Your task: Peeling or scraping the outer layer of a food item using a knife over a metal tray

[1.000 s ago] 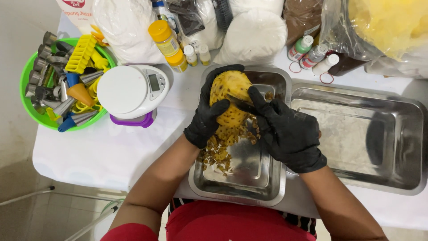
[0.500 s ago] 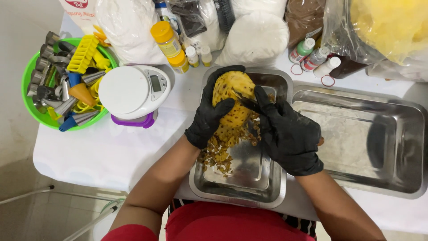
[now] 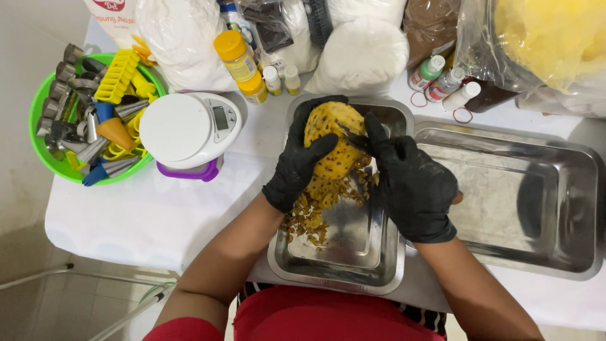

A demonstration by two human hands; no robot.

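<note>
pineapple (image 3: 333, 142) half-hidden by left hand (image 3: 298, 165), knife (image 3: 351, 137) barely visible

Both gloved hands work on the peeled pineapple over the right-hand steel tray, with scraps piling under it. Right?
Not quite. The head view shows the left hand and right hand working the pineapple over the left-hand steel tray, where the scraps pile. The right-hand steel tray holds no fruit.

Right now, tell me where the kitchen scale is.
In the head view the white round kitchen scale sits on the table's left part, between the green bowl of tools and the steel tray, just left of the left hand.
</note>
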